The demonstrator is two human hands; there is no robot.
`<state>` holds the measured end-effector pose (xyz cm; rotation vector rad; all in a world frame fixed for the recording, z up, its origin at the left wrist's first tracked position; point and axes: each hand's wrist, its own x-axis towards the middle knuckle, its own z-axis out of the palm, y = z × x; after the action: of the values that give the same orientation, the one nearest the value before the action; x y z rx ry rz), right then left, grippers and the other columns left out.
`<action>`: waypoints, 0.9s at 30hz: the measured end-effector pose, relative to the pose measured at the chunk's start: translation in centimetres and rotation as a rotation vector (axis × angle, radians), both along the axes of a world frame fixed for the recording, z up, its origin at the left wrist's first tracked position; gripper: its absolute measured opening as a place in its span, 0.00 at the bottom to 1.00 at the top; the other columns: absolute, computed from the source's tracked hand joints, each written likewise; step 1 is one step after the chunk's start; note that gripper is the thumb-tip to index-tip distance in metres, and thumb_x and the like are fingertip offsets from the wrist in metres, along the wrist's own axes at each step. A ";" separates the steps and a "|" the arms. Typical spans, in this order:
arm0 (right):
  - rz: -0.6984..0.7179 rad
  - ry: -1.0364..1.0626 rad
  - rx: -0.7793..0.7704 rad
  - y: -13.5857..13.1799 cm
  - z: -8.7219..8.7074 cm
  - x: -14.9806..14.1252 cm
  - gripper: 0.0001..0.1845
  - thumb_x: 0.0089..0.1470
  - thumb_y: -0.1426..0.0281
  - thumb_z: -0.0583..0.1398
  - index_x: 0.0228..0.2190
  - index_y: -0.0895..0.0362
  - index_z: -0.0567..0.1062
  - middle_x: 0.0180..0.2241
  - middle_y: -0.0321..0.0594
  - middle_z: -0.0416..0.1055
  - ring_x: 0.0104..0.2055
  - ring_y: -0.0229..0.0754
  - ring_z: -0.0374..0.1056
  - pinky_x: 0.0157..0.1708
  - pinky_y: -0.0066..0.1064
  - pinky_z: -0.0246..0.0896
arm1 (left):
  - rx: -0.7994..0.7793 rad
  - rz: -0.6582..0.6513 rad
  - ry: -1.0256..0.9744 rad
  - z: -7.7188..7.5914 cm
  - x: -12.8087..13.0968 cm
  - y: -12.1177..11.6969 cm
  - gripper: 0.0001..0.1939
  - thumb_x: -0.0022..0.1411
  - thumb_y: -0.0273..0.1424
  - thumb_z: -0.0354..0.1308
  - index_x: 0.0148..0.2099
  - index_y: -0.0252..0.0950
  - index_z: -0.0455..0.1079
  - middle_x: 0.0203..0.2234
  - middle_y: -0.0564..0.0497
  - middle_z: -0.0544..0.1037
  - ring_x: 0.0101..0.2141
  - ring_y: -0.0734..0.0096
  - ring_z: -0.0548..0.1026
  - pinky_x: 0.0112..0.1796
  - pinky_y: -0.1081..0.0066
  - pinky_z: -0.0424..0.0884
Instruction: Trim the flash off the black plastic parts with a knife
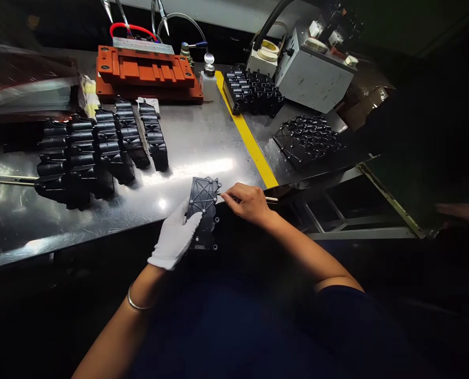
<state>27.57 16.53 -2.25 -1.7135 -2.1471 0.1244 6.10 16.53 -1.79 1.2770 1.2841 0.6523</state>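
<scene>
My left hand (175, 234), in a white glove, grips a black ribbed plastic part (205, 195) by its left edge, thumb across its face. The part is tilted up at the bench's front edge, with crossed ribs and small round bosses showing. My bare right hand (250, 202) is closed around a slim tool (272, 200), whose pale end sticks out behind the fist. The tool's front end is at the part's right edge, by the upper bosses; it is too small to tell whether it touches.
Black plastic parts (108, 139) stand in rows at left; more black parts (252, 89) lie beyond the yellow stripe (253, 147). An orange fixture (147, 73), a pump bottle (208, 81) and a grey metal box (313, 68) stand behind. A metal frame (376, 231) is at right.
</scene>
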 end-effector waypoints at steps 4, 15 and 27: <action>-0.010 0.040 -0.019 -0.1 -0.2 0.0 0.15 0.62 0.63 0.57 0.29 0.56 0.78 0.29 0.40 0.78 0.30 0.37 0.70 0.30 0.28 0.55 | 0.004 0.002 -0.005 0.3 0.2 0.0 0.27 0.62 0.36 0.57 0.62 0.37 0.67 0.43 0.48 0.82 0.39 0.64 0.79 0.43 0.68 0.75; -0.024 0.161 0.013 -0.4 -0.6 0.3 0.15 0.60 0.63 0.58 0.27 0.57 0.79 0.28 0.40 0.78 0.30 0.37 0.72 0.31 0.27 0.58 | -0.018 0.006 -0.031 0.0 0.0 -0.1 0.30 0.61 0.38 0.58 0.64 0.36 0.64 0.40 0.49 0.82 0.37 0.65 0.78 0.41 0.69 0.75; -0.147 0.242 0.011 -2.2 -1.1 -1.0 0.15 0.60 0.64 0.58 0.27 0.58 0.78 0.26 0.40 0.77 0.27 0.36 0.70 0.30 0.26 0.58 | -0.001 0.029 -0.027 -0.7 0.2 0.0 0.27 0.61 0.37 0.58 0.61 0.37 0.68 0.34 0.51 0.82 0.32 0.66 0.78 0.36 0.70 0.75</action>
<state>26.57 14.35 -3.37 -1.7448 -1.8399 0.2651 6.26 16.49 -2.52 1.2470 1.2823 0.6874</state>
